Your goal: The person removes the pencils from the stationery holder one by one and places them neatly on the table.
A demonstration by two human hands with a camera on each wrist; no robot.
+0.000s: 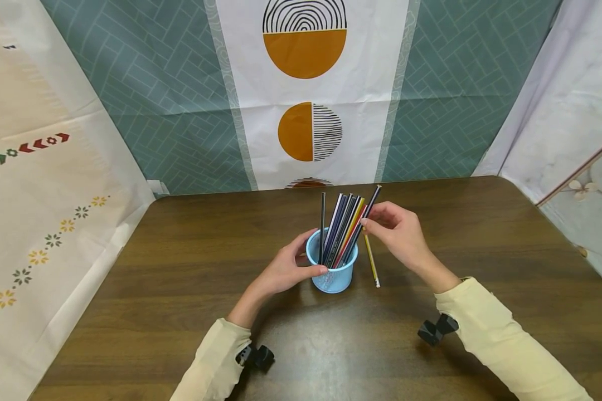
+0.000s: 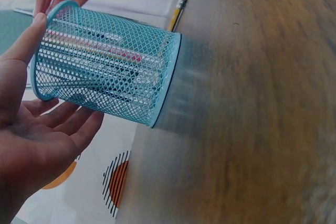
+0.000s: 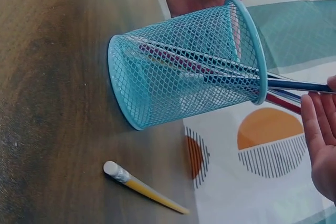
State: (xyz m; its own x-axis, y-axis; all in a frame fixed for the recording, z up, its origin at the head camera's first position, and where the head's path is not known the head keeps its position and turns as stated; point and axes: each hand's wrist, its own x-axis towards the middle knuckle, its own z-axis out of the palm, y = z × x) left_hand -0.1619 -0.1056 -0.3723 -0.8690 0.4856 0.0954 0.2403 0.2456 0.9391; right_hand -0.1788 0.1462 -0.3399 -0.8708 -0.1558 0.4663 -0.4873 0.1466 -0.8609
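Observation:
A light-blue mesh pencil cup (image 1: 333,281) stands upright on the table, holding several dark pencils plus a yellow and a red one. My left hand (image 1: 286,270) grips it near the rim from the left, thumb in front and fingers round the far side, as the left wrist view shows of the cup (image 2: 113,66). Over the rim's right side, my right hand (image 1: 401,236) pinches a dark pencil (image 1: 373,199) by its upper part; its lower end is inside the cup (image 3: 184,72). A yellow pencil (image 1: 372,264) with a white eraser lies right of the cup.
The brown wooden table (image 1: 180,312) ends at a patterned cloth hanging (image 1: 190,111) behind the cup. Pale cloths hang along the left and right sides. A small black device (image 1: 437,328) sits at each wrist.

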